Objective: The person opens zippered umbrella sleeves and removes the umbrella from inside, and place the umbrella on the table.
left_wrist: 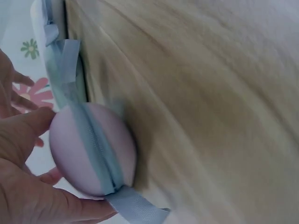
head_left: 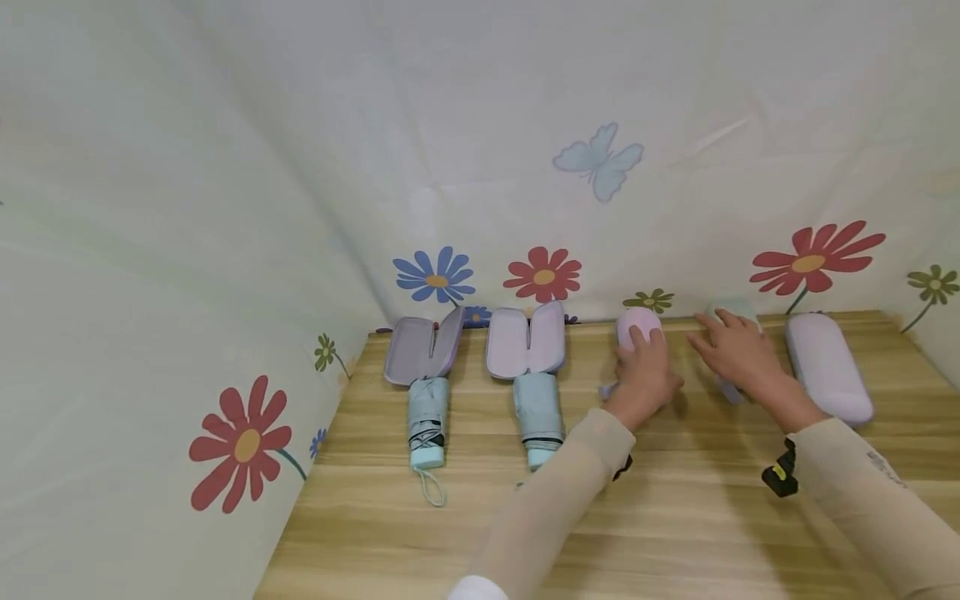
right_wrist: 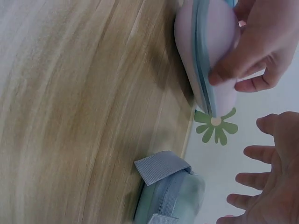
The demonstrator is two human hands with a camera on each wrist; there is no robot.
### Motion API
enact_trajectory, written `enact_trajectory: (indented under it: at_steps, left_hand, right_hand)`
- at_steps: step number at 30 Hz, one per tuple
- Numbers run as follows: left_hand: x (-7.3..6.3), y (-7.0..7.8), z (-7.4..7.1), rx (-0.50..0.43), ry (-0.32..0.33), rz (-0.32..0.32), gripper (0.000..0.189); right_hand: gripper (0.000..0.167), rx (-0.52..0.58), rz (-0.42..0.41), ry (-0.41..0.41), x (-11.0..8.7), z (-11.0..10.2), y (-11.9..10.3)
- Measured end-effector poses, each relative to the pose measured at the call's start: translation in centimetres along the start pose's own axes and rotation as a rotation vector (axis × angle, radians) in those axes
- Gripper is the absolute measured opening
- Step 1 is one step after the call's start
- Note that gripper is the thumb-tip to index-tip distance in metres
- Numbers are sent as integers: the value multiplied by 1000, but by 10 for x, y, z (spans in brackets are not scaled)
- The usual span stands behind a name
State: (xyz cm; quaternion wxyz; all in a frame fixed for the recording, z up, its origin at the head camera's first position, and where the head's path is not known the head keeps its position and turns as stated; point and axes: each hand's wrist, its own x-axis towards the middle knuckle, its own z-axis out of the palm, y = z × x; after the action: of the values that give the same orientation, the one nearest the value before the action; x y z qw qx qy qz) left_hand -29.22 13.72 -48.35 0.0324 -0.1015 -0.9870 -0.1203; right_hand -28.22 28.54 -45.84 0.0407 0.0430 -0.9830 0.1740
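My left hand [head_left: 647, 371] grips a small pink zippered hard case [left_wrist: 65, 149] near the back of the table, thumb and fingers around its sides. A blue-grey zip band [left_wrist: 96, 144] runs along the case, ending in a fabric tab [left_wrist: 138, 207]. To its right, my right hand [head_left: 738, 350] hovers by a pale green zippered case [right_wrist: 187, 196], fingers straight and spread, nothing held. Grey tabs [right_wrist: 163, 166] stick out from the green case, which the right hand partly covers in the head view.
At the right lies a closed lavender case [head_left: 828, 367]. Two opened cases, one grey-lilac [head_left: 410, 350] and one lighter [head_left: 508, 343], stand at the back left. A folded light-blue umbrella [head_left: 428, 408] and another umbrella [head_left: 537, 404] lie before them. A flowered cloth [head_left: 480, 192] hangs behind.
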Motion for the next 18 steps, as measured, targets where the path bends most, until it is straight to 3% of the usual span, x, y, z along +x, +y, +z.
enact_trajectory:
  at_steps: [5, 11, 18]
  left_hand:
    - [3, 10, 10, -149, -4, -45, 70]
    - [3, 23, 18, -133, -1, -51, 82]
    - [7, 25, 16, -166, -4, -63, 81]
  right_hand:
    - [60, 29, 3, 8, 0, -2, 1]
    - [57, 40, -28, 63, 1, -4, 4]
    - [55, 41, -11, 69, 1, -7, 6]
